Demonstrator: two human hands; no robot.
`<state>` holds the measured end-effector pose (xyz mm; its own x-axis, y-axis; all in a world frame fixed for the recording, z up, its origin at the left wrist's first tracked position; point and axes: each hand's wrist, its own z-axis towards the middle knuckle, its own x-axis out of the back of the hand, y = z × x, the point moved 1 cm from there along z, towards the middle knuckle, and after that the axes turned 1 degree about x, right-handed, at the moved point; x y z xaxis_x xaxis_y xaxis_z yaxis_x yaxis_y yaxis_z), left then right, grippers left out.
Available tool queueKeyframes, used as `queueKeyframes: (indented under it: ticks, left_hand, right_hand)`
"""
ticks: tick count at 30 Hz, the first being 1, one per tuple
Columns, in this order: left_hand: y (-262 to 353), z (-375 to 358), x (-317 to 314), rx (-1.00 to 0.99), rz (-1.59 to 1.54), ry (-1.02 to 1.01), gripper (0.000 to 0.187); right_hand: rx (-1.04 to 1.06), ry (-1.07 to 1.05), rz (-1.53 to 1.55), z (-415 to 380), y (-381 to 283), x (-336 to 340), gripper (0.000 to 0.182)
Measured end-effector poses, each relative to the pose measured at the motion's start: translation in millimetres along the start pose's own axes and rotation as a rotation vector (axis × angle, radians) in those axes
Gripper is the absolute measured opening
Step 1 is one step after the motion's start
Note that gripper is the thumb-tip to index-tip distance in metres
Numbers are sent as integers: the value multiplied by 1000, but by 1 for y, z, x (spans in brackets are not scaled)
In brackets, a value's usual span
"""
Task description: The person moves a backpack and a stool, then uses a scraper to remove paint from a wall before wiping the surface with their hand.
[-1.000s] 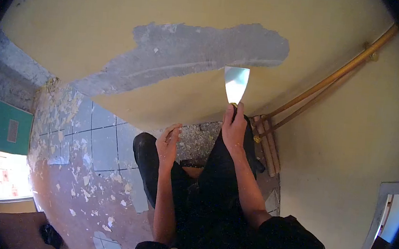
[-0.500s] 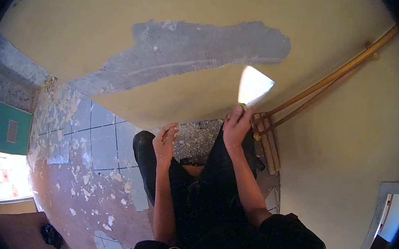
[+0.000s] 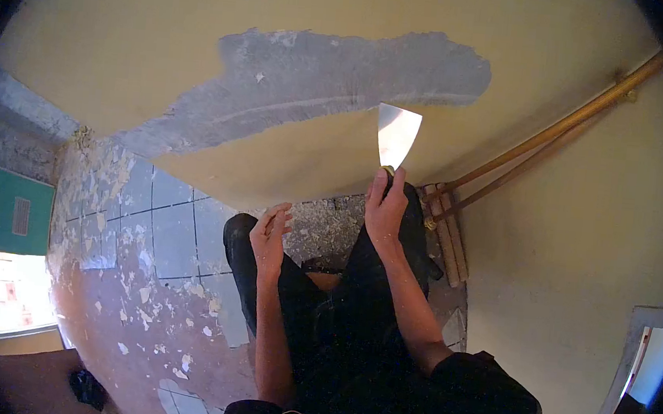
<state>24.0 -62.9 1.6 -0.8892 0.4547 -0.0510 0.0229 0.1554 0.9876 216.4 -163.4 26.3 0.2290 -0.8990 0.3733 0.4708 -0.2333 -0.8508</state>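
Observation:
Wrapped round the handle of a putty knife (image 3: 398, 134), my right hand (image 3: 386, 212) holds it with the wide shiny blade pointing up at the wall. The blade's edge overlaps the lower border of a bare grey patch (image 3: 351, 71) in the yellow paint. My left hand (image 3: 268, 241) is held above my bent knee, its fingers loosely curved and apart, with nothing in them. Only the tip of the handle shows above my right fingers; the rest is hidden in my grip.
Yellow pipes (image 3: 559, 124) run down the wall to the corner at right. Paint flakes (image 3: 144, 317) litter the tiled floor (image 3: 171, 232). A green panel (image 3: 4, 206) stands at far left, and a dark bag (image 3: 85, 390) lies at lower left.
My right hand has moved slightly left with the putty knife, and its blade has turned from leaning right to nearly upright. My left hand has barely moved.

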Motion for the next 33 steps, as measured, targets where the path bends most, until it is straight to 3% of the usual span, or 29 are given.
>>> queueKeyframes:
  ticks: [14, 33]
  left_hand:
    - [-4, 3, -6, 10, 19, -11, 24]
    - [-12, 7, 2, 14, 39, 1, 25]
  right_hand:
    - [14, -20, -48, 7, -8, 11, 38]
    - [9, -3, -38, 6, -7, 8, 32]
